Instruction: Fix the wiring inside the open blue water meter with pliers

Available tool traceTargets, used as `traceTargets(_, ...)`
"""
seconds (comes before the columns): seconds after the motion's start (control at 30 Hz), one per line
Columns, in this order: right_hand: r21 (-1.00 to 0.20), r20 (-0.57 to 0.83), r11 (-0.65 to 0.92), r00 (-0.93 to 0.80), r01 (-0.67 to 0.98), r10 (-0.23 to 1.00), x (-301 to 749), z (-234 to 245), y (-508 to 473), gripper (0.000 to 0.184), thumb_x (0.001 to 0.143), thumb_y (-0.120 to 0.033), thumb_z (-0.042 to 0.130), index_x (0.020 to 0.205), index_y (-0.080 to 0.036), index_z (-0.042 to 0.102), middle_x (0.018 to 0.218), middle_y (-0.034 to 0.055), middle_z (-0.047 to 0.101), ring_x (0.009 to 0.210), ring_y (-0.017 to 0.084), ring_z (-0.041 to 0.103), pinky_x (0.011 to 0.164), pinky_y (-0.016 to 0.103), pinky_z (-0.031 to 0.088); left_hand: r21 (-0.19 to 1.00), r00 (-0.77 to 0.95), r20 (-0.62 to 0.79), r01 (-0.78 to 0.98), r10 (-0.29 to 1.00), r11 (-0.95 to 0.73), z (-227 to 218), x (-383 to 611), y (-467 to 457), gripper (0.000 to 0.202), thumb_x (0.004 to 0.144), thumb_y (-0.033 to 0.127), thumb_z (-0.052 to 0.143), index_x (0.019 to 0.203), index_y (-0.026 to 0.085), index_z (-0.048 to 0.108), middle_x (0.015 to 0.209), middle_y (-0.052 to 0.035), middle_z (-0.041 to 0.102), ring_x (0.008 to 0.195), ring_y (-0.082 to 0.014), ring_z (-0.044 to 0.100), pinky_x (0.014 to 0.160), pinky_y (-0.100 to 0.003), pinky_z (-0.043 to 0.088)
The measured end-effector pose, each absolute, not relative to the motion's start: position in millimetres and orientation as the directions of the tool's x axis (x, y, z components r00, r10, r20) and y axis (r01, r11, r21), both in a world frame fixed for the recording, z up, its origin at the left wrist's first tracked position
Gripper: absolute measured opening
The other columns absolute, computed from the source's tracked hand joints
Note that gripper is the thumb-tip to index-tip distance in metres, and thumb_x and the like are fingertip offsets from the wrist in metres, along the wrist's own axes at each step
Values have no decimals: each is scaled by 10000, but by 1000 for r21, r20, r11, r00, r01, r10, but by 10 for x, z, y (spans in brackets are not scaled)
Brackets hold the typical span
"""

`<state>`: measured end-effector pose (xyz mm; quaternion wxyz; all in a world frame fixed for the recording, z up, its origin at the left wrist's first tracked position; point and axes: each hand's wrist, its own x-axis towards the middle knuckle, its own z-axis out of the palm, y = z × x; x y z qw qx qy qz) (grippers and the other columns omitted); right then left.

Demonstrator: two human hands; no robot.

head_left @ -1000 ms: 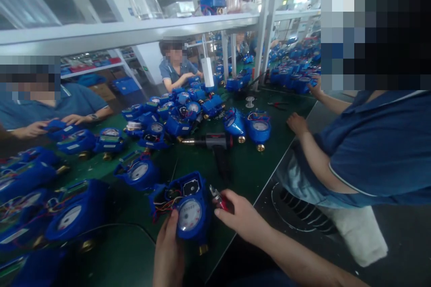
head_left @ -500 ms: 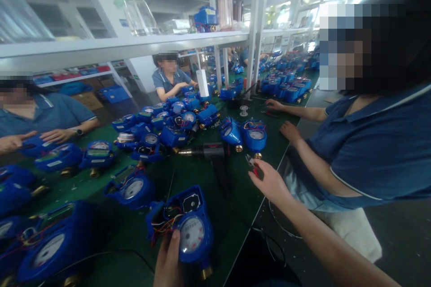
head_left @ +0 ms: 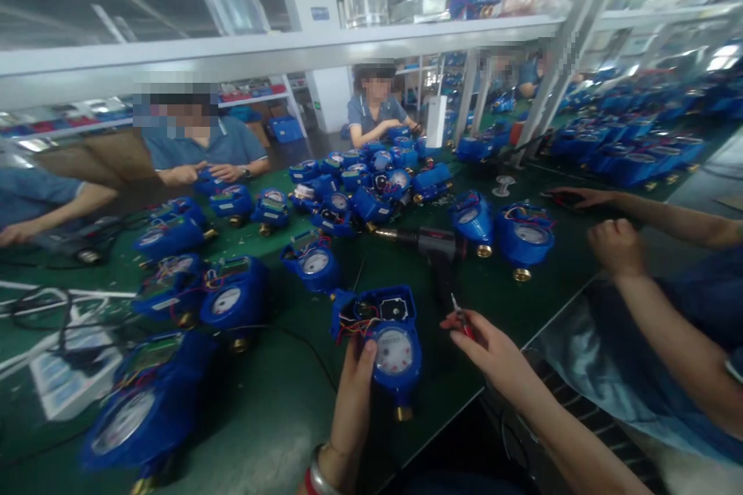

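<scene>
A blue water meter (head_left: 396, 352) with a round dial, a brass fitting and loose coloured wires lies tilted at the near middle of the bench. My left hand (head_left: 358, 371) grips its left side, thumb beside the dial. In my right hand (head_left: 487, 344), closed round red handles, is a small pair of cutters (head_left: 463, 322), the metal tip pointing up and away. It is held to the right of the meter, apart from it. Just beyond lies a black heat gun (head_left: 436, 245), its nozzle pointing left.
Several other blue meters (head_left: 235, 298) cover the green bench (head_left: 261, 410). A white power strip (head_left: 75, 371) with cables lies at the left. At the right, a co-worker's hands (head_left: 618, 247) rest near the edge. A metal shelf (head_left: 290, 46) crosses above the bench.
My view has swung left, so the bench shifts right in the picture. My right hand with the cutters has come nearer the held meter. The left hand keeps its grip.
</scene>
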<state>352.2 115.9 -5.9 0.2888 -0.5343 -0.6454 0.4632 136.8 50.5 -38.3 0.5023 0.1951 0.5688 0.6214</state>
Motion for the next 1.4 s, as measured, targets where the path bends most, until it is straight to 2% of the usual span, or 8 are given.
traceTargets(0.27, -886, -164, 8, -330, 464, 930, 3266, -121, 1062, 456, 803, -496, 523, 1158, -214, 563, 1184, 63, 609, 1094, 251, 555, 953, 402, 394, 920, -337, -236, -381, 912, 97, -427, 1328, 470, 580, 842, 467, 569, 1320, 163, 439, 1310, -132, 537, 1209, -254, 506, 1048, -384, 372)
traceTargets(0.4, -879, -113, 16, -242, 476, 964, 3176, -145, 1030, 442, 812, -495, 496, 1156, -227, 570, 1190, 54, 607, 1102, 253, 552, 967, 407, 380, 934, -323, -192, -350, 927, 72, -410, 1341, 461, 570, 846, 453, 570, 1325, 175, 439, 1322, -121, 529, 1225, -249, 490, 1046, -367, 371)
traceTargets(0.5, -877, -184, -90, -158, 471, 970, 3075, -129, 1017, 523, 799, -530, 500, 1196, -197, 567, 1186, 82, 613, 1117, 275, 549, 971, 412, 384, 952, -325, -163, -300, 931, 62, -420, 1338, 456, 576, 846, 464, 562, 1333, 188, 429, 1338, -110, 515, 1245, -241, 469, 1051, -352, 361)
traceTargets(0.6, -905, -279, -203, -158, 375, 947, 2982, -102, 1010, 606, 773, -564, 536, 1237, -174, 551, 1188, 96, 617, 1122, 282, 553, 969, 396, 403, 968, -307, -131, -246, 943, 54, -446, 1319, 465, 620, 835, 479, 566, 1346, 168, 404, 1351, -126, 498, 1246, -244, 467, 1048, -348, 365)
traceTargets(0.8, -903, -428, -413, -325, 118, 844, 2902, -91, 1048, 651, 720, -524, 665, 1231, -144, 531, 1160, 111, 636, 1039, 254, 609, 944, 373, 453, 984, -333, -119, -166, 936, 66, -500, 1294, 479, 644, 807, 517, 574, 1318, 152, 436, 1351, -136, 493, 1241, -263, 470, 1035, -351, 383)
traceTargets(1.0, -839, -448, -531, -407, -116, 796, 2863, -121, 1118, 621, 713, -476, 708, 1209, -154, 520, 1131, 111, 647, 1024, 236, 617, 926, 363, 477, 984, -368, -126, -162, 921, 70, -418, 1352, 473, 624, 805, 504, 576, 1300, 143, 459, 1322, -138, 522, 1259, -270, 450, 1056, -371, 360)
traceTargets(1.17, -751, -407, -578, -465, -320, 786, 2818, -142, 1176, 517, 661, -430, 752, 1051, -125, 605, 982, 96, 689, 913, 225, 647, 843, 347, 502, 988, -402, -150, -102, 903, 119, -347, 1388, 468, 590, 808, 499, 574, 1291, 174, 474, 1314, -122, 534, 1281, -279, 423, 1079, -406, 327)
traceTargets(1.4, -712, -415, -557, -384, -427, 825, 2841, -141, 1185, 466, 583, -394, 783, 919, -102, 647, 861, 81, 692, 819, 221, 652, 757, 340, 512, 996, -300, 8, 91, 954, 20, -340, 1401, 489, 706, 833, 563, 474, 1417, 202, 309, 1389, -89, 461, 1312, -305, 370, 1088, -444, 320)
